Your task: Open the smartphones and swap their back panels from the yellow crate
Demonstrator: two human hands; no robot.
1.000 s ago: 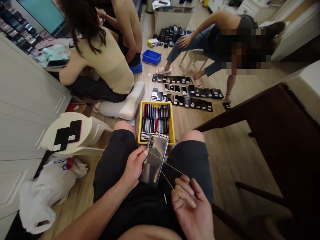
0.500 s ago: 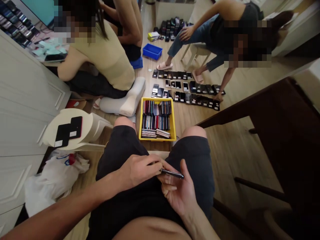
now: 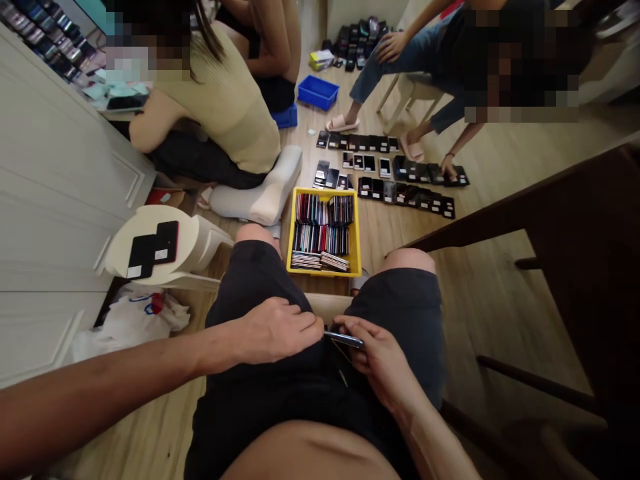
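Note:
I sit with my knees apart, and both hands meet over my lap. My left hand [image 3: 277,330] is closed, knuckles up, pinching one end of a dark phone [image 3: 345,340] seen edge-on. My right hand [image 3: 377,360] is closed on the phone's other end, fingers curled under it. A thin yellow rubber band shows faintly under the phone. On the floor between my knees stands a yellow bin [image 3: 356,250] packed with phones on edge.
Rows of phones [image 3: 400,190] lie on the wooden floor ahead, where a seated person's hand touches them. Another person sits at the left by a pillow. A white stool [image 3: 185,247] holds two phones. A dark table [image 3: 575,227] stands right; a plastic bag [image 3: 135,320] lies left.
A second ago my left hand held the phone upright while the right stretched a yellow band from it. The phone now lies flat, edge-on, between both closed hands. The view has tilted downward.

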